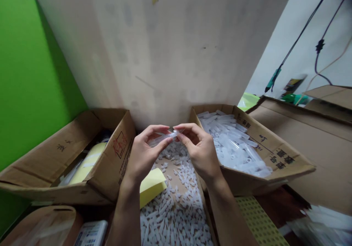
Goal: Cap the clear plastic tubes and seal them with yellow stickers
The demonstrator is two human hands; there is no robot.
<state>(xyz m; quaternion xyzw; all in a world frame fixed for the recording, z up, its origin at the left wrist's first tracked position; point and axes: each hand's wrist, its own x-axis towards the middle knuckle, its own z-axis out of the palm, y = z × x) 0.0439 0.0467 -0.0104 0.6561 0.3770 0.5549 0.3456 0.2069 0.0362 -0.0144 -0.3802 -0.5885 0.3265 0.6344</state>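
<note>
In the head view my left hand (144,149) is closed around a translucent plastic tube (159,139), its thumb and fingertips near one end. My right hand (202,149) pinches a small clear plastic piece (176,132) against that end; whether it sits inside the tube or only touches it is hard to see. Below both hands lies a heap of small white plastic pieces (173,220) on a cardboard surface. A folded yellow paper (152,187) rests among them, beside my left forearm.
To the right, a cardboard box (286,156) holds many translucent tubes (233,143). Another box (107,172) on the left contains yellow paper. A yellow sheet with round dots (258,220) lies at lower right. A tall white panel (170,55) stands behind, beside a green wall (30,73).
</note>
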